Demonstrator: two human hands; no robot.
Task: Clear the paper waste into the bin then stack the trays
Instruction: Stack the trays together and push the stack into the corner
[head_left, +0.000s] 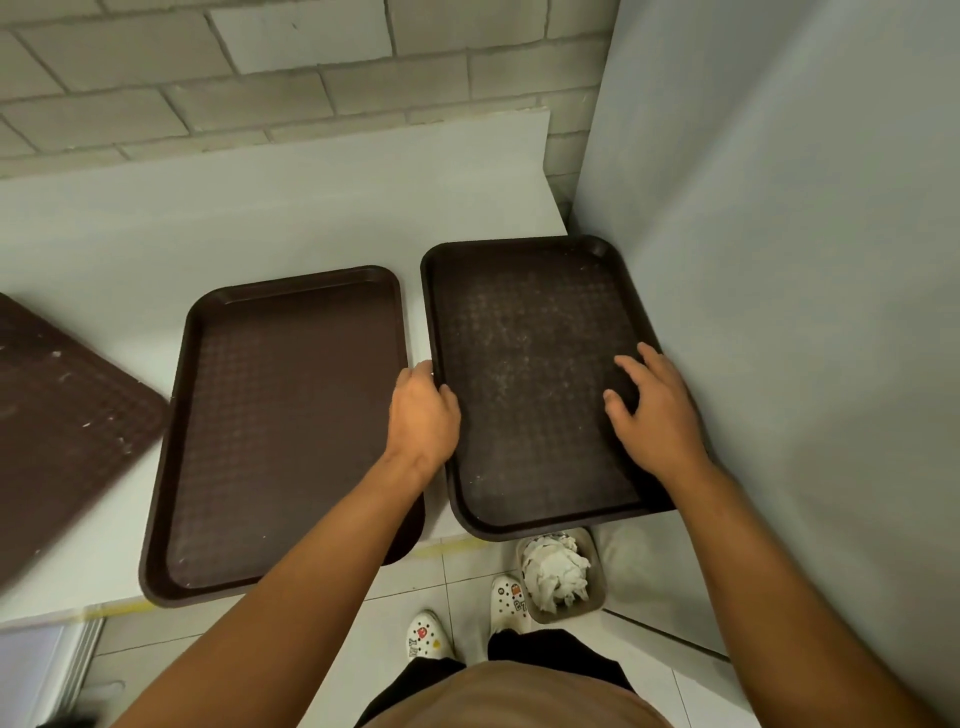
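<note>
— Paper waste: where now?

— Crumpled white paper heaped in the small bin on the tiled floor, just below the near edge of the right tray. No paper visible on any tray, so clearing judged done.

— And the stacking?

— Not yet begun. Three brown trays lying separately on the white counter: right tray in the corner by the grey wall, near end overhanging the counter edge above the bin; middle tray just left of the right tray, a narrow strip of counter between; a third tray, skewed and partly out of frame, farther left of the right tray. Pale specks scattered over the right tray's textured floor.

— Hands?

— Left hand curled over the right tray's left rim, thumb inside, fingers wrapped around the edge. Right hand at the right tray's right side, fingers spread and fairly straight, gripping nothing; touching or just above the tray floor, cannot tell. Both forearms reaching forward from the near edge. Likely next: lifting the right tray onto the middle tray.
</note>
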